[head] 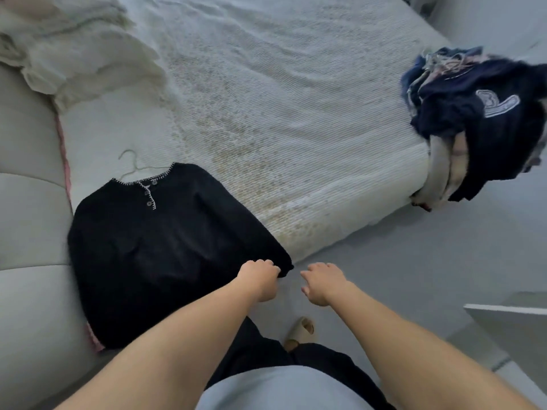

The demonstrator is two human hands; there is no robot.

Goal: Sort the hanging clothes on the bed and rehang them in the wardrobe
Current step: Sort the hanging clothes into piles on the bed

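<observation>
A black top (154, 250) lies flat on the near corner of the bed (281, 119), still on its wire hanger (133, 167), whose hook pokes out above the neckline. The top's hem reaches the bed's edge. The left hand (260, 279) grips that hem at its right corner, fingers curled round the fabric. The right hand (322, 284) hovers just beside it over the floor (414, 261), touching nothing, its fingers loosely bent and a little spread. A pile (479, 119) of dark clothes on hangers sits on the bed's far right corner, partly draped over the edge, well apart from the top. A crumpled pale blanket (74, 54) lies at the upper left. A padded headboard (29, 220) runs along the left, touching the top's sleeve. A slipper (302, 329) shows below the hands.
</observation>
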